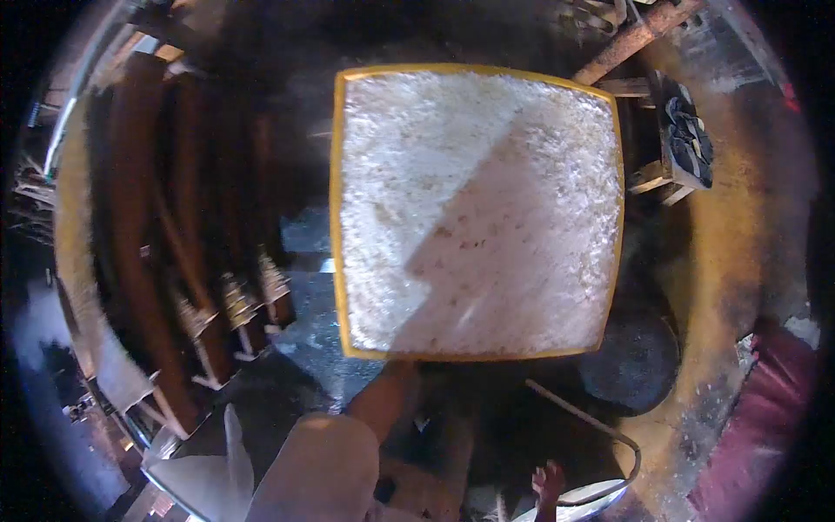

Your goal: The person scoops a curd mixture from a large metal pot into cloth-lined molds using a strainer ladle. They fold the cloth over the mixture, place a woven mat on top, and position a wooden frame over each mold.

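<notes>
A square tray (337,209) with a yellow rim fills the middle of the head view. A layer of white, flaky-looking stuff (400,165) covers it, with a dark shadow across the lower right part. My left arm, in a pale sleeve, reaches up to the tray's near edge. My left hand (393,379) holds the tray there; its fingers are hidden behind the rim, and only the wrist part shows. Low in the view, my right hand (548,480) is apart from the tray, its fingers raised and seemingly apart, close to a curved rod (600,424).
Long dark beams or racks (139,217) run along the left, blurred. At the upper right is a small wooden stand (670,157) with dark items on it, near a thick pole (639,39). A round dark vessel (631,365) lies below right. Reddish cloth (757,435) hangs at far right.
</notes>
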Available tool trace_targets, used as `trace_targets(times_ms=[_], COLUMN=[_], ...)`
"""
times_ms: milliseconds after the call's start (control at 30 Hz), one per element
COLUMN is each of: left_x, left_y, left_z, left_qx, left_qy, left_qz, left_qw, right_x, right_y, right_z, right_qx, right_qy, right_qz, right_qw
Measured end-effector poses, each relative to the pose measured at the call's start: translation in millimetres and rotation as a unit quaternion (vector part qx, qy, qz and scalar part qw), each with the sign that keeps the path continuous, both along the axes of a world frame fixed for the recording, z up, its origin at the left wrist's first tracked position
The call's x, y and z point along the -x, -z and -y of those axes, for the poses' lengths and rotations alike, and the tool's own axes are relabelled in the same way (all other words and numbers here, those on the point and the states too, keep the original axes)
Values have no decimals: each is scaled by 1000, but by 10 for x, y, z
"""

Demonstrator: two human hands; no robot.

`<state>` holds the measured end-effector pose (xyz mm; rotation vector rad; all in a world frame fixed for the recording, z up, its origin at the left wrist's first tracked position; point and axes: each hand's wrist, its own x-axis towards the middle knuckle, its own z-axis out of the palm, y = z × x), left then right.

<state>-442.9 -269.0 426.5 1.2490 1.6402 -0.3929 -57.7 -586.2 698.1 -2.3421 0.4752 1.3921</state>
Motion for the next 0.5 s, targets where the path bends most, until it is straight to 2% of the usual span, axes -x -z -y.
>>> trace_targets(times_ms=[67, 133, 267, 400, 500], left_x=[-112, -222, -401, -522, -578], left_y=[324, 593, 939, 799, 253], left_z=[-114, -241, -378, -352, -201], left_qx=[-1, -10, -32, -72, -101], left_qy=[-72, -143, -286, -430, -534], left_qz=[-9, -10, 10, 74, 144], left_qw=[997, 990, 958, 897, 827], right_x=[158, 205, 703, 1418, 1866], right_y=[326, 836, 1685, 2213, 2462], right_z=[-1048, -1601, -2295, -2447, -2469], right_qx=[-93, -160, -186, -187, -203], right_qy=[-70, -171, -228, -203, -152], right_qz=[58, 58, -18, -122, -185], right_qw=[992, 970, 956, 953, 950])
